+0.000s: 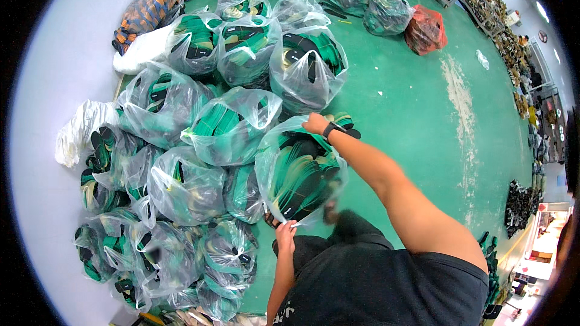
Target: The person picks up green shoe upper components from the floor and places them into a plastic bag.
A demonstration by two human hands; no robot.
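Observation:
A large clear plastic bag (270,172) stands on the floor in front of my legs, its mouth spread wide. Packed inside are many green and black shoe insoles (299,175), fanned in stacks. My left hand (286,236) pinches the near rim of the bag, where the plastic is bunched white. At the far rim, my right hand (315,124) is closed on the plastic, with a dark band around that wrist. A few loose insoles (343,122) lie on the floor just beyond the bag, beside my right wrist.
Similar filled bags (232,124) crowd the floor to the left and far side. A red bag (426,29) sits at the far right of them. Green floor (411,115) stretches right, with a worn pale streak. Loaded racks (507,42) line the right wall.

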